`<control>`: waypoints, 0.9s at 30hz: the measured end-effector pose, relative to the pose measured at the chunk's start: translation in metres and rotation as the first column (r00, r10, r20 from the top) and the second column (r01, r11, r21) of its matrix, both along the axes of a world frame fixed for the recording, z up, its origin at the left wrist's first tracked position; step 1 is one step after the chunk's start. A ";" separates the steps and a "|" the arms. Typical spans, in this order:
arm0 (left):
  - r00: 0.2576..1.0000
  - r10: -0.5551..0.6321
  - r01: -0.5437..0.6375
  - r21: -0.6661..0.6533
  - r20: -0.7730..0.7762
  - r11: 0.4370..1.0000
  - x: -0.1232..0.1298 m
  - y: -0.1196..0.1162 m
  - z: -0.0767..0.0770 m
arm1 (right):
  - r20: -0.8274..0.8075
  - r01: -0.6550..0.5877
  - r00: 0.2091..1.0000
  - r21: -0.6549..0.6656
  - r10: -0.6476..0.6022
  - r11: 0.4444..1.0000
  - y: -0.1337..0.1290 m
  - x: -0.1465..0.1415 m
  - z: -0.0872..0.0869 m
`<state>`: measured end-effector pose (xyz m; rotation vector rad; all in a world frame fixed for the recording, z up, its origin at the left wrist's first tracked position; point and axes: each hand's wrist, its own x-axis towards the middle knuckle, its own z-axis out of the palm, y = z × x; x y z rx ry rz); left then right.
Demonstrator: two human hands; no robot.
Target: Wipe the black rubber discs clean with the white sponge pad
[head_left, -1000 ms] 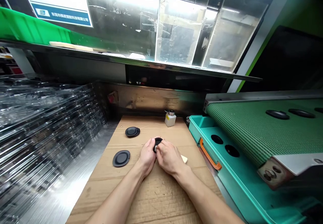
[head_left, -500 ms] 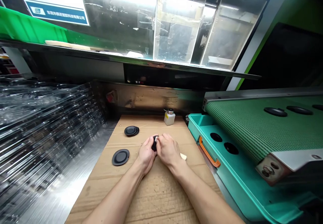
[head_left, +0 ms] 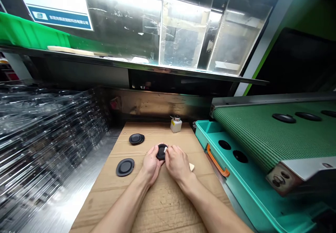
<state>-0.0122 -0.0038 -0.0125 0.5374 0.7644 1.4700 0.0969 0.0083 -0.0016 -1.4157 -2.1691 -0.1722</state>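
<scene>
My left hand (head_left: 151,161) is closed around the left edge of a round black disc (head_left: 161,152), its face turned up. A small white wad (head_left: 165,149), perhaps cloth or cotton, is pinched in my right hand (head_left: 177,159) and touches the disc's right side. The right fingers hide part of the disc. On the cardboard to the left lie a single black disc (head_left: 125,167) and, farther back, some overlapping black discs (head_left: 136,139). A pale block (head_left: 191,166) shows partly from behind my right hand.
A small white bottle (head_left: 176,124) stands at the back of the cardboard sheet (head_left: 168,208). Stacked clear plastic trays (head_left: 52,135) fill the left. At right, a teal bin (head_left: 246,194) with black discs sits beside and below a green conveyor belt (head_left: 252,131) carrying more discs.
My right hand has shifted slightly right and down, uncovering more of the held disc and the white wad. The whole view has tilted up a little.
</scene>
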 end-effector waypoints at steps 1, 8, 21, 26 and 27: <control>1.000 -0.009 0.009 0.004 -0.009 1.000 0.001 0.000 0.000 | -0.004 0.010 1.000 0.004 -0.010 1.000 -0.001 0.000 0.000; 1.000 0.016 -0.016 0.030 0.006 0.999 0.003 0.001 -0.002 | 0.002 0.087 0.996 -0.055 -0.087 0.995 0.000 -0.003 0.011; 0.991 0.082 -0.084 0.010 0.109 0.996 -0.007 0.006 0.006 | -0.279 -0.219 0.953 -0.379 0.114 0.899 -0.011 0.007 0.020; 0.985 0.016 -0.003 -0.075 0.172 0.997 -0.016 0.009 0.006 | -0.136 0.076 0.983 -0.333 -0.127 0.940 0.008 0.057 0.035; 0.984 0.020 -0.006 -0.079 0.176 0.997 -0.017 0.010 0.006 | -0.053 0.152 0.983 -0.286 -0.174 0.946 0.010 0.066 0.038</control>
